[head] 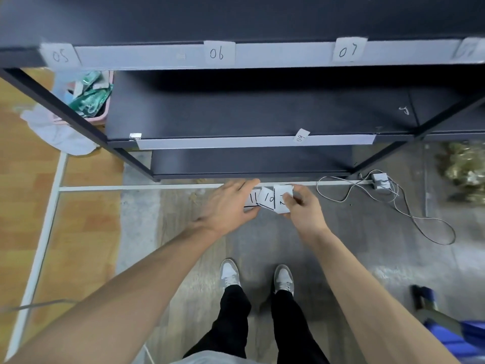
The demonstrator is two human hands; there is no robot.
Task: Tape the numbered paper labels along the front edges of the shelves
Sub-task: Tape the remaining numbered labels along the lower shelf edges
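A dark shelving unit stands before me. Its upper shelf edge (pixel 275 55) carries a white strip with taped labels 05 (pixel 61 56), 06 (pixel 217 53) and 07 (pixel 347 50). On the middle shelf edge (pixel 236 142), label 09 (pixel 301 135) sits tilted. Below the shelves, my left hand (pixel 231 203) holds a fan of loose paper labels (pixel 267 199) marked 11 and 10. My right hand (pixel 304 206) pinches the rightmost slip of that fan (pixel 283 198).
A piece of tape (pixel 135 136) sticks at the middle shelf's left corner. A pink bin with green packets (pixel 89 98) stands left behind the frame. A grey cable and adapter (pixel 380 181) lie on the floor at right. My shoes (pixel 257 277) stand below.
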